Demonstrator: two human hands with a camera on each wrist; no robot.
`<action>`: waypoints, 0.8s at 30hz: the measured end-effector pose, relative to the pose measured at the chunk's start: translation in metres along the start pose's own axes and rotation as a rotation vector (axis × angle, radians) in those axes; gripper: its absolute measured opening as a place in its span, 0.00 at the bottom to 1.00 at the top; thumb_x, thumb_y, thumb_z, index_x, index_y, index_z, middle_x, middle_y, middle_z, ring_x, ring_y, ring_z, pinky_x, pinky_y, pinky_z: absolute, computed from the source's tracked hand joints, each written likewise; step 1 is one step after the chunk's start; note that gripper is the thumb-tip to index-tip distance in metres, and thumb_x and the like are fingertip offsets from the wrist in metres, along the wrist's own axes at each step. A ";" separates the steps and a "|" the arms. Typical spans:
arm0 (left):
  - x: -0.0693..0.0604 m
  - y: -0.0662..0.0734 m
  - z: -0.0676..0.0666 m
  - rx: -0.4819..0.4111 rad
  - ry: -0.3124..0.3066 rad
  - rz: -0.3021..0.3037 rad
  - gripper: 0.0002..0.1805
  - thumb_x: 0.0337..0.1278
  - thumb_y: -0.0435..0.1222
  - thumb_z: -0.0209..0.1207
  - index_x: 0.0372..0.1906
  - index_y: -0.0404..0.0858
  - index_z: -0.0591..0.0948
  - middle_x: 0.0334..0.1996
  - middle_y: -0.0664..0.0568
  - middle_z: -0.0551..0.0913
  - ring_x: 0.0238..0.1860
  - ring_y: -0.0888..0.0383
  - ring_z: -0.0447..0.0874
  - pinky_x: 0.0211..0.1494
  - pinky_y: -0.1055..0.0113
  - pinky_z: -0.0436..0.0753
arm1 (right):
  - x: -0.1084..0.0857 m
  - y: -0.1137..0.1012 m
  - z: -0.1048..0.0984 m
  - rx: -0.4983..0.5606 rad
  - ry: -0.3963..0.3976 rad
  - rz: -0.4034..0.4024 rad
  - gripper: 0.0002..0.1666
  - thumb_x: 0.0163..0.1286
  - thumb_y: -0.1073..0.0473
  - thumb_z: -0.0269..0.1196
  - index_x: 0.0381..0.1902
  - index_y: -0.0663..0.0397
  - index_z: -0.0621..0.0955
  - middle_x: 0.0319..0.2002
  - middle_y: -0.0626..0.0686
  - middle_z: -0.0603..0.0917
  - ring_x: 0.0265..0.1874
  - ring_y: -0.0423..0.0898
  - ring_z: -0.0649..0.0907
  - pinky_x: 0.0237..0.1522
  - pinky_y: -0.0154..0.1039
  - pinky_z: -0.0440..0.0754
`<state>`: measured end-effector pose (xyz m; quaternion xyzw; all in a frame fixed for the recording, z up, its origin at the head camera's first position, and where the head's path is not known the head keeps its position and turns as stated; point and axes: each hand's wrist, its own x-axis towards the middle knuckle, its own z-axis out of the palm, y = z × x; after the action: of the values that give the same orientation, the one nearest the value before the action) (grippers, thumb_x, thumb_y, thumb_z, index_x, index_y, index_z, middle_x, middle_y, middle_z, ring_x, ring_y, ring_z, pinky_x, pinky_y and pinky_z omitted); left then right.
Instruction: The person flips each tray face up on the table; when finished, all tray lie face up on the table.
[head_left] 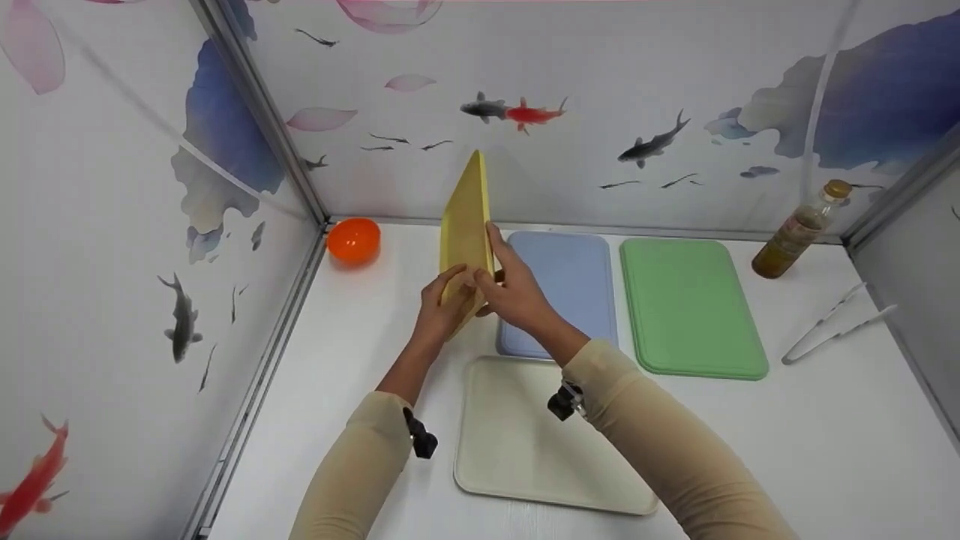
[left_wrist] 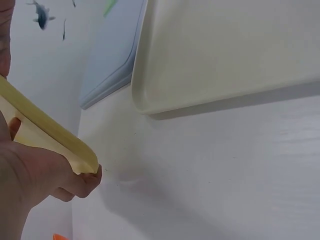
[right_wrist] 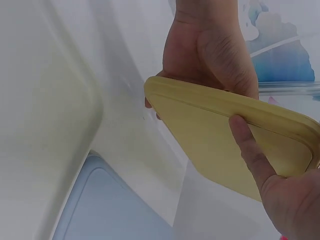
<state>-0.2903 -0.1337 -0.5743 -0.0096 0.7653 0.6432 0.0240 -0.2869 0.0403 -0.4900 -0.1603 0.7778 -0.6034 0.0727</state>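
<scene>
A yellow rectangular board (head_left: 466,217) is held up off the table, tilted on edge, between both hands. My left hand (head_left: 441,306) grips its lower left part; in the left wrist view the fingers of the left hand (left_wrist: 42,172) curl under the board's edge (left_wrist: 60,132). My right hand (head_left: 517,292) grips the near right edge. In the right wrist view, one finger of the right hand (right_wrist: 287,195) lies along the face of the yellow board (right_wrist: 215,145). Below the hands lies a beige tray (head_left: 536,442).
A blue board (head_left: 570,285) and a green board (head_left: 690,307) lie side by side behind the tray. At the back left stands an orange bowl (head_left: 354,241). A bottle (head_left: 795,236) and white tongs (head_left: 829,326) are at the right. Walls (head_left: 525,172) enclose the table.
</scene>
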 end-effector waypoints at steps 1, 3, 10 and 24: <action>0.000 0.001 -0.001 0.017 0.026 -0.008 0.33 0.78 0.58 0.63 0.80 0.54 0.76 0.86 0.45 0.61 0.88 0.40 0.57 0.87 0.35 0.63 | 0.000 0.000 0.000 -0.027 0.002 -0.017 0.50 0.84 0.59 0.58 0.93 0.37 0.46 0.88 0.57 0.57 0.54 0.64 0.87 0.34 0.50 0.94; -0.001 0.002 -0.002 0.059 0.073 -0.032 0.35 0.77 0.59 0.65 0.81 0.54 0.75 0.87 0.42 0.59 0.88 0.38 0.56 0.86 0.34 0.63 | 0.002 0.000 0.001 -0.088 0.015 -0.059 0.52 0.82 0.60 0.61 0.93 0.42 0.48 0.90 0.55 0.52 0.55 0.64 0.87 0.37 0.49 0.94; -0.005 0.000 -0.007 0.178 0.156 -0.149 0.46 0.71 0.64 0.67 0.88 0.62 0.62 0.87 0.39 0.57 0.82 0.31 0.65 0.82 0.30 0.68 | 0.003 0.003 0.002 -0.223 0.061 -0.168 0.56 0.74 0.60 0.75 0.90 0.53 0.57 0.91 0.54 0.53 0.65 0.59 0.85 0.55 0.49 0.93; -0.007 -0.007 -0.038 0.122 0.251 -0.156 0.52 0.67 0.61 0.72 0.89 0.62 0.59 0.81 0.40 0.56 0.77 0.35 0.63 0.80 0.37 0.67 | -0.007 0.016 0.011 -0.654 0.022 -0.059 0.77 0.53 0.41 0.89 0.91 0.44 0.58 0.91 0.61 0.51 0.78 0.72 0.74 0.73 0.64 0.80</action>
<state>-0.2835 -0.1727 -0.5737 -0.1479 0.7968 0.5854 -0.0212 -0.2799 0.0363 -0.5093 -0.1910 0.9261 -0.3252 -0.0083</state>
